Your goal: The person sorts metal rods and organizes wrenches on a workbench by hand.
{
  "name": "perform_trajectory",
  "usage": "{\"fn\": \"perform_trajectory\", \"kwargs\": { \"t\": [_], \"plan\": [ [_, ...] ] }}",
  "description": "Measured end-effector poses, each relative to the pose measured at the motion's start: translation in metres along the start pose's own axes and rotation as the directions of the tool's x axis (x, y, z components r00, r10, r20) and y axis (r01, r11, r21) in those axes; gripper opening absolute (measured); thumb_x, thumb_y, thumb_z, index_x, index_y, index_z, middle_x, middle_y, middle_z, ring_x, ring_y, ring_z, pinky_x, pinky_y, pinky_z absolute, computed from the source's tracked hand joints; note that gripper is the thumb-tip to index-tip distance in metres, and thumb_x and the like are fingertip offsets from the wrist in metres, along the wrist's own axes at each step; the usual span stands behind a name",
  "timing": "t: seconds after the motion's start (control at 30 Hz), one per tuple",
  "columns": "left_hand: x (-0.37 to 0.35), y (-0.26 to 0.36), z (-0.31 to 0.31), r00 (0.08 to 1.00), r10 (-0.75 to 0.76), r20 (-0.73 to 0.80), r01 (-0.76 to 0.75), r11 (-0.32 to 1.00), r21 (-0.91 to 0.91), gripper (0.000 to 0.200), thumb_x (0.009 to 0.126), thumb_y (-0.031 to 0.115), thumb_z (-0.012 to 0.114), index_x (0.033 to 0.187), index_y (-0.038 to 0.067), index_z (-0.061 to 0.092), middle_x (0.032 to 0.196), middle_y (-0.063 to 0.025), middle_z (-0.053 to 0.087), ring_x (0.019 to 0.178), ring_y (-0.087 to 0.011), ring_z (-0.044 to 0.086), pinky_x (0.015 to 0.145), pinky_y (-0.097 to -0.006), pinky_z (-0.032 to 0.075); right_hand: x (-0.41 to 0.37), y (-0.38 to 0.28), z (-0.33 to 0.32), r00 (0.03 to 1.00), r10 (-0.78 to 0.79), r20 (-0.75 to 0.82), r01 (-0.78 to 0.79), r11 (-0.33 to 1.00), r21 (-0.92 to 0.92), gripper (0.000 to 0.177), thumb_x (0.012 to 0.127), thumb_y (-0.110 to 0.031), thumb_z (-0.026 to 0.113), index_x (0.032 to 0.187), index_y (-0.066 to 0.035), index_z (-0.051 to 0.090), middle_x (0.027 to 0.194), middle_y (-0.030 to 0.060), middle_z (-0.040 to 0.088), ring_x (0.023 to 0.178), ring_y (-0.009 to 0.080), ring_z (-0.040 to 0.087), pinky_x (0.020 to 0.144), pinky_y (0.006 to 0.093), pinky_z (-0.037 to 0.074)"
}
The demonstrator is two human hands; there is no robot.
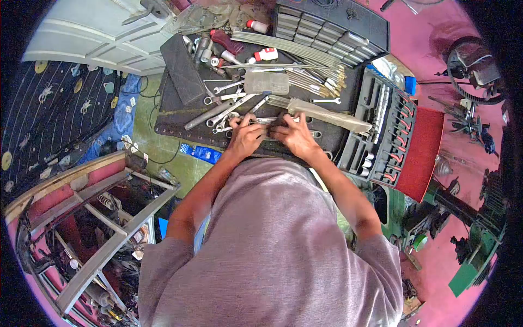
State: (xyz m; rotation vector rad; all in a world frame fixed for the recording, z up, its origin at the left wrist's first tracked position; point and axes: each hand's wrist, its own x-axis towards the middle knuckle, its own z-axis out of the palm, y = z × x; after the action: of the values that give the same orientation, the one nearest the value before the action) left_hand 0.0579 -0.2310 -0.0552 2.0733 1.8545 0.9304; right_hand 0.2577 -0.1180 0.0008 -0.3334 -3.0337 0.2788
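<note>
My left hand [247, 137] is closed, its curled fingers at the end of a silvery wrench [266, 119] low over the bench. Beside it my right hand [298, 137] is closed on a dark, crumpled cloth [277, 128]; its folds hide part of the wrench. Several more wrenches lie around my hands, among them a ring spanner [219, 115] to the left and an open-ended spanner [326, 101] farther right. A long bundle wrapped in clear plastic [332, 115] lies just beyond my right hand.
A socket set case [376, 125] with a red edge stands open on the right. Behind lie welding rods [294, 46], a clear plastic box [267, 83], bottles [266, 54] and a small-drawer cabinet [332, 30]. A metal-framed rack [109, 234] stands at lower left.
</note>
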Motion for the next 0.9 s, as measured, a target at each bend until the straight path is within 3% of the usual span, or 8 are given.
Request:
{"fn": "perform_trajectory", "kwargs": {
  "t": [0.17, 0.27, 0.37, 0.5, 0.53, 0.63, 0.9],
  "plan": [
    [-0.002, 0.000, 0.000, 1.000, 0.005, 0.025, -0.006, 0.998, 0.057, 0.009, 0.079, 0.021, 0.077, 0.086, 0.017, 0.078, 0.099, 0.0088, 0.074, 0.112, -0.0190, 0.057, 0.096, -0.0498, 0.028, -0.006, 0.002, 0.000, 0.997, 0.043, 0.063, -0.044, 0.999, 0.005, 0.025, 0.082, -0.017, 0.063, 0.104, -0.021, 0.076, 0.105, -0.0105, 0.068, 0.113, 0.0190, 0.050, 0.099, 0.0540, 0.036],
    [0.001, 0.001, 0.003, 1.000, 0.000, -0.018, 0.000, 1.000, -0.010, 0.010, 0.079, 0.023, 0.077, 0.088, 0.018, 0.079, 0.102, 0.0097, 0.073, 0.112, -0.0185, 0.057, 0.096, -0.0495, 0.028, -0.023, 0.010, -0.014, 0.944, 0.247, -0.217, -0.219, 0.965, 0.147, 0.030, 0.074, -0.010, 0.070, 0.102, -0.019, 0.075, 0.099, -0.0048, 0.067, 0.104, 0.0226, 0.054, 0.091, 0.0529, 0.037],
    [0.006, 0.002, 0.002, 1.000, 0.015, -0.011, -0.015, 0.999, -0.039, 0.012, 0.079, 0.023, 0.077, 0.090, 0.019, 0.080, 0.105, 0.0107, 0.073, 0.112, -0.0174, 0.057, 0.096, -0.0494, 0.028, -0.037, 0.007, -0.017, 0.904, 0.346, -0.253, -0.339, 0.938, 0.071, 0.033, 0.074, -0.011, 0.072, 0.105, -0.020, 0.075, 0.101, -0.0048, 0.068, 0.105, 0.0228, 0.054, 0.091, 0.0527, 0.036],
    [0.016, 0.007, 0.006, 0.999, 0.052, 0.009, -0.051, 0.999, -0.019, 0.013, 0.079, 0.023, 0.078, 0.091, 0.020, 0.080, 0.106, 0.0113, 0.073, 0.110, -0.0163, 0.057, 0.096, -0.0490, 0.028, -0.029, -0.006, 0.002, 0.907, 0.408, -0.102, -0.409, 0.912, 0.015, 0.033, 0.076, -0.015, 0.072, 0.108, -0.018, 0.075, 0.101, -0.0029, 0.068, 0.108, 0.0233, 0.053, 0.092, 0.0534, 0.036],
    [0.018, 0.007, 0.007, 0.998, 0.056, 0.006, -0.056, 0.998, 0.003, 0.012, 0.079, 0.023, 0.078, 0.091, 0.021, 0.080, 0.106, 0.0115, 0.073, 0.110, -0.0161, 0.057, 0.096, -0.0489, 0.028, -0.022, -0.007, 0.010, 0.919, 0.346, -0.189, -0.354, 0.935, -0.005, 0.040, 0.071, -0.015, 0.075, 0.110, -0.022, 0.075, 0.094, -0.0038, 0.062, 0.107, 0.0224, 0.052, 0.090, 0.0534, 0.038],
    [0.021, 0.006, 0.006, 0.998, 0.056, -0.030, -0.059, 0.995, -0.078, 0.014, 0.076, 0.017, 0.082, 0.088, 0.013, 0.079, 0.104, 0.0040, 0.076, 0.104, -0.0212, 0.058, 0.094, -0.0422, 0.034, -0.024, 0.001, 0.016, 0.926, 0.355, -0.132, -0.349, 0.935, 0.064, 0.038, 0.074, -0.012, 0.073, 0.110, -0.022, 0.075, 0.097, -0.0047, 0.064, 0.107, 0.0231, 0.052, 0.093, 0.0553, 0.037],
    [0.024, 0.006, 0.005, 0.998, 0.064, -0.017, -0.064, 0.998, -0.022, 0.014, 0.074, 0.018, 0.083, 0.086, 0.013, 0.078, 0.103, 0.0046, 0.076, 0.107, -0.0216, 0.058, 0.095, -0.0439, 0.033, -0.039, 0.000, 0.009, 0.951, 0.258, -0.171, -0.262, 0.965, 0.003, 0.033, 0.077, -0.016, 0.073, 0.108, -0.026, 0.076, 0.111, -0.0094, 0.069, 0.105, 0.0222, 0.052, 0.095, 0.0574, 0.035]
  ]
}}
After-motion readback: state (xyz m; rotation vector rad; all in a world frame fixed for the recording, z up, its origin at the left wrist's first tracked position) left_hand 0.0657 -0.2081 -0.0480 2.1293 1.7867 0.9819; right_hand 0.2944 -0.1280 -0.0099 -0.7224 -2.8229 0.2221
